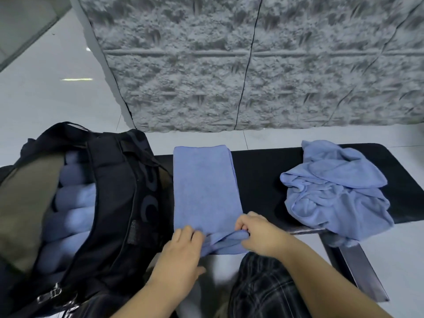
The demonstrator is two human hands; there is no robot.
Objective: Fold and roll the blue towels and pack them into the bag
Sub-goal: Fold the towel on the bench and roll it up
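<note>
Gripping the near end of a folded blue towel (pixel 205 187), the right hand (pixel 261 235) curls its fingers round the bunched edge, while the left hand (pixel 183 251) pinches the same edge just beside it. The towel lies lengthwise on a black worktop (pixel 259 180). To the left stands an open black bag (pixel 114 191) holding rolled blue towels (pixel 73 214). Farther right, a crumpled blue towel heap (pixel 335 191) rests on the worktop.

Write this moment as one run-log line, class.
step: start roll | folded blue towel strip: flat on black bench | left hand, right hand: curling near end | black bag: open
</note>
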